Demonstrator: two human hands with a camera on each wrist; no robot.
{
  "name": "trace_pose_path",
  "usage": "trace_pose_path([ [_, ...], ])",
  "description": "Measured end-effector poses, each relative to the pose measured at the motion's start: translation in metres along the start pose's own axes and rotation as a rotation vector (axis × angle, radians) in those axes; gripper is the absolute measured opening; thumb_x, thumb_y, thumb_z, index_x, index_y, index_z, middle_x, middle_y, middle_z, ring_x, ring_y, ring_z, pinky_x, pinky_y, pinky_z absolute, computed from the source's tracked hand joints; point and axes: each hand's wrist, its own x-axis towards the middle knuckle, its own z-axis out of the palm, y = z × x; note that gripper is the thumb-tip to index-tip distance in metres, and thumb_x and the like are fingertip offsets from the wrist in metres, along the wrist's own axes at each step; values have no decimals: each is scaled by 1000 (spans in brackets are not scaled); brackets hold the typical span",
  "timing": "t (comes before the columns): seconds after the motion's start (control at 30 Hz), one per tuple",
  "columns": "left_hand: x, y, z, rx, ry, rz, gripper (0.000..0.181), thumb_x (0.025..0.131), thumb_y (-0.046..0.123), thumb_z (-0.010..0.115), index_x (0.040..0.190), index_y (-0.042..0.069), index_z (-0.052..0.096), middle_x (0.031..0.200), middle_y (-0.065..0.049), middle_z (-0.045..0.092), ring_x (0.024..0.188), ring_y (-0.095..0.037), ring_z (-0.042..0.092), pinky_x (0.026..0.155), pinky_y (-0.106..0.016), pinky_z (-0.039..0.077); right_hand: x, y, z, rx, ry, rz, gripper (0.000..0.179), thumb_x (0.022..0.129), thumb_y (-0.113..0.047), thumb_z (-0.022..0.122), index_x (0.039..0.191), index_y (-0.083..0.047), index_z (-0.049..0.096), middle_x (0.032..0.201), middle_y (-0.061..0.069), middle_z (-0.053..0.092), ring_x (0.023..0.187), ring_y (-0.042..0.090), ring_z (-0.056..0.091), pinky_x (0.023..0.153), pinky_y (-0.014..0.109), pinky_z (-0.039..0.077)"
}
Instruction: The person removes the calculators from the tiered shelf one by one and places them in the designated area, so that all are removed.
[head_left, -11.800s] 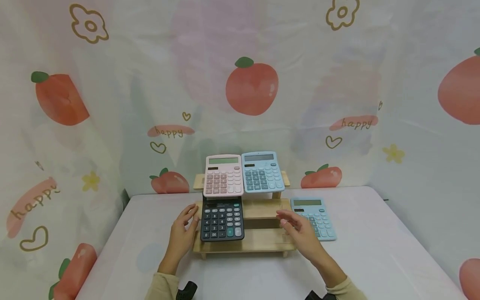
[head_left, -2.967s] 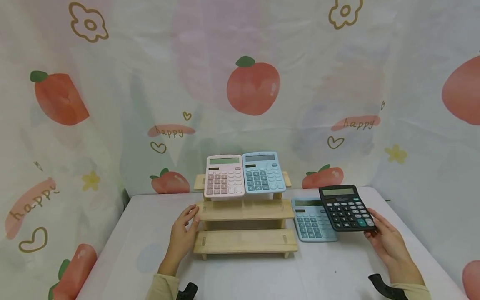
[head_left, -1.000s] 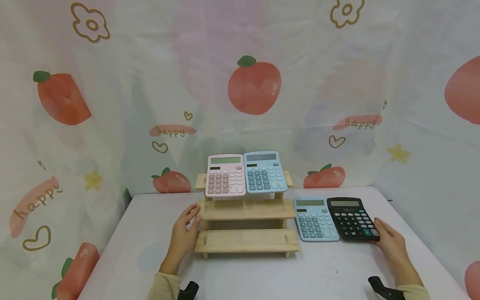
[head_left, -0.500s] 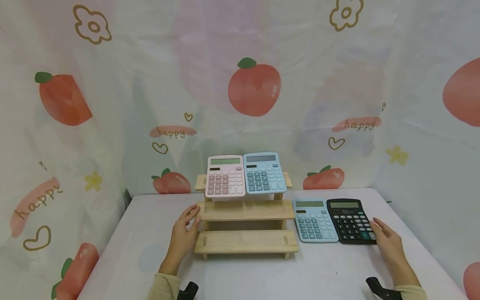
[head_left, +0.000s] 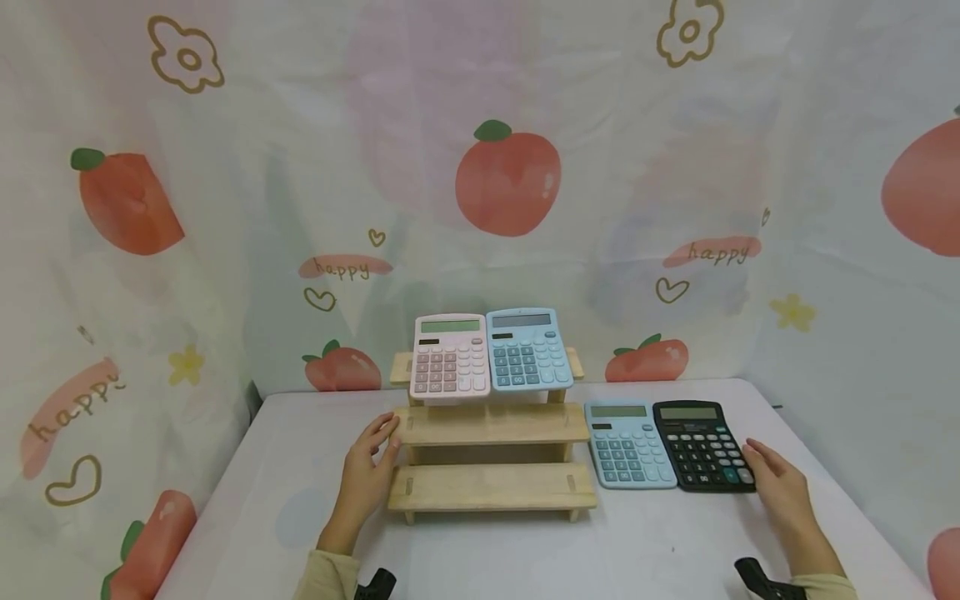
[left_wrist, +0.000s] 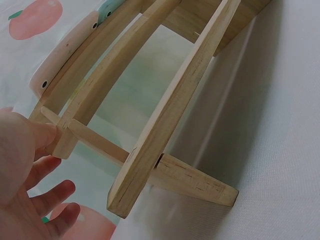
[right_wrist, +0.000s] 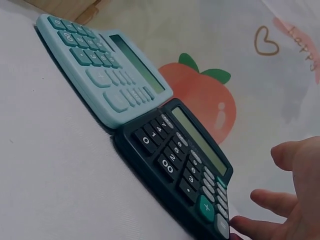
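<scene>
A three-tier wooden display rack (head_left: 491, 487) stands mid-table. My left hand (head_left: 366, 475) pinches the left end of its middle board between thumb and forefinger; the left wrist view shows the other fingers (left_wrist: 55, 197) spread loosely. On the top tier lean a pink calculator (head_left: 450, 357) and a blue calculator (head_left: 528, 350), side by side. Right of the rack, another blue calculator (head_left: 632, 446) lies on the table. A black calculator (head_left: 703, 447) lies flat against its right side. My right hand (head_left: 783, 492) is at the black one's right edge, fingers relaxed and apart, one fingertip seemingly touching it.
The white-covered table (head_left: 525, 558) runs back to a fruit-printed cloth backdrop (head_left: 585, 208). Black wrist straps (head_left: 765, 579) sit near the cuffs. The lower two boards of the rack carry no calculators.
The black calculator has gone from the rack's lower tiers to the table, carried by my right hand. That hand has since loosened its hold. My left hand stays at the rack.
</scene>
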Motion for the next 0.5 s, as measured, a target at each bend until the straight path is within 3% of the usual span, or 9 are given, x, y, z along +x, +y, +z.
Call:
trace_pose_path([
  [0.27,-3,-1,0,22,-7,-10,40,100,11,61,136,-6,60,147,-19,56,139,-40,50,97,-57,50,-7,-8,-2,-3,-1,-34,73,106,-53,27,161,-4,19,167,25,17,155,45,12,123,60,19],
  [0.5,-1,1,0,7,-9,-7,39,100,10,60,136,-7,60,147,-20,56,139,-40,50,96,-58,50,-15,-25,3,-18,21,-58,70,107,-51,26,161,-6,24,165,25,23,152,44,24,120,60,26],
])
